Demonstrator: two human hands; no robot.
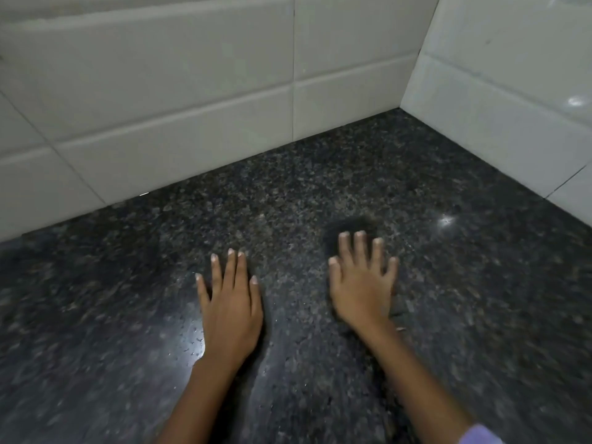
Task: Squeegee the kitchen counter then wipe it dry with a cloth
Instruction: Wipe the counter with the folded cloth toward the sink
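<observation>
Both hands lie palm-down over the dark speckled granite counter (352, 174), near the corner where two white tiled walls (192, 100) meet. The left hand (229, 310) has its fingers extended and close together, gripping nothing. The right hand (363, 288) has its fingers spread, also gripping nothing; it is motion-blurred, so contact with the surface cannot be confirmed. A lilac sleeve (480, 435) shows at the right wrist.

Neither the squeegee nor the cloth appears in view; their location cannot be determined. Small water droplets (192, 331) glint beside the left hand, which suggests the surface is wet in places.

Judged risks from this position:
- Wet polished stone offers little friction; a hand bearing weight could slide.
- Bare palms on a damp counter are likely to leave smears.
- Water pushed toward the wall joint may collect in the corner, where a straight blade reaches poorly.
- Reaching for tools that are out of sight may drag the sleeve through moisture.
</observation>
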